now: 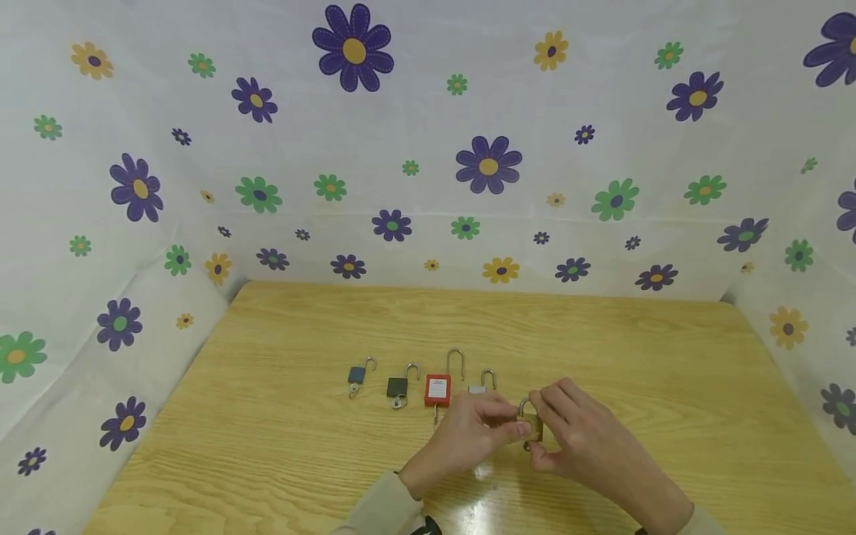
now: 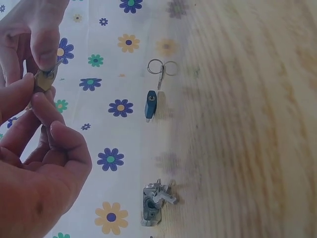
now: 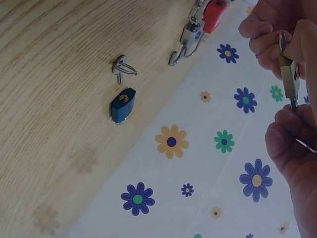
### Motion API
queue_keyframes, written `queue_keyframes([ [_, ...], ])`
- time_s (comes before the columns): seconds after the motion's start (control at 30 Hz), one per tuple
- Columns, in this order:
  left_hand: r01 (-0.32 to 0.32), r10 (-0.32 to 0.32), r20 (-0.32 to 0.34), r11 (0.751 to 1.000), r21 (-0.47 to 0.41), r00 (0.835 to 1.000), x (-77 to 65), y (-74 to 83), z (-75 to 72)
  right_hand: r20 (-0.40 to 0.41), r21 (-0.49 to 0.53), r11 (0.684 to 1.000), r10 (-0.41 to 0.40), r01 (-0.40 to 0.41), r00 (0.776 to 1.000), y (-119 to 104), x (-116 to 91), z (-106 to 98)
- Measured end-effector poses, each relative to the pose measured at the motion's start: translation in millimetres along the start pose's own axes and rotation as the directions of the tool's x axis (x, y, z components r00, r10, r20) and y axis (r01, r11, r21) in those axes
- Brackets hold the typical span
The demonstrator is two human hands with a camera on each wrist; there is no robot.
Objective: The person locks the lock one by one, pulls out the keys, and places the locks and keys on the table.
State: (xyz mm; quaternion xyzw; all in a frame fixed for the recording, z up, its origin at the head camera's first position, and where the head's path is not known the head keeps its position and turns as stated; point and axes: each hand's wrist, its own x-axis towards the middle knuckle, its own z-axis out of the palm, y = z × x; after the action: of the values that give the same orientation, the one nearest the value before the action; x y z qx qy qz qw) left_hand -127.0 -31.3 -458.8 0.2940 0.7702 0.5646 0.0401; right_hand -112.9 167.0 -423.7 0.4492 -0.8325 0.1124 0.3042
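the left grip [image 1: 464, 432] and the right grip [image 1: 582, 431] both pinch one brass padlock [image 1: 533, 427], held above the bench [image 1: 301, 461]. to its left, with shackles unlatched, lie a small blue padlock [image 1: 357, 375], a black padlock [image 1: 397, 387], a red padlock [image 1: 438, 388] with a white label, and a silver padlock [image 1: 477, 389] partly covered by the left grip. the wrist views also show a teal padlock [image 3: 123, 106], keys [image 3: 121, 69] just beside it.

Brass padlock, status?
Left hand and right hand both grip brass padlock. Locked or not: can't tell. Nothing seen blocking; silver padlock partly hidden by left hand, head view.
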Motion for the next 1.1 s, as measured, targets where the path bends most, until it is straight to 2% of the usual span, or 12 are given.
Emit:
queue_keyframes([
  [0.23,0.045,-0.044,0.017,0.998,-0.042,0.999,-0.1,0.8,-0.2,0.009,0.029,0.999,0.029,-0.029,1.0,-1.2,-1.3,1.1],
  [0.57,0.128,-0.128,0.011,0.984,-0.121,0.992,-1.7,0.4,-4.8,-0.084,0.109,0.992,0.072,-0.063,0.994,-0.7,-4.6,9.5],
  [0.63,0.144,-0.145,0.005,0.98,-0.139,0.989,-1.0,-5.1,-5.1,-0.103,0.135,0.988,0.087,-0.073,0.991,-0.3,-5.6,10.1],
  [0.8,0.188,-0.193,-0.011,0.966,-0.18,0.981,1.0,-4.7,-6.8,-0.135,0.209,0.966,0.181,-0.151,0.974,-2.4,-10.6,10.8],
  [0.87,0.207,-0.214,-0.018,0.96,-0.188,0.977,1.3,-0.8,-7.5,-0.107,0.262,0.938,0.261,-0.226,0.959,-5.0,-13.2,10.9],
  [0.93,0.208,-0.217,-0.028,0.961,-0.184,0.976,1.4,7.5,-9.3,-0.073,0.321,0.897,0.344,-0.305,0.936,-8.4,-15.9,12.1],
  [1.03,0.212,-0.223,-0.041,0.959,-0.187,0.974,1.5,20.3,-12.2,-0.015,0.424,0.81,0.454,-0.405,0.891,-15.1,-19.4,13.7],
  [1.1,0.213,-0.226,-0.049,0.959,-0.186,0.973,1.8,27.2,-14.1,0.015,0.485,0.754,0.5,-0.444,0.866,-19.6,-21.1,15.2],
])
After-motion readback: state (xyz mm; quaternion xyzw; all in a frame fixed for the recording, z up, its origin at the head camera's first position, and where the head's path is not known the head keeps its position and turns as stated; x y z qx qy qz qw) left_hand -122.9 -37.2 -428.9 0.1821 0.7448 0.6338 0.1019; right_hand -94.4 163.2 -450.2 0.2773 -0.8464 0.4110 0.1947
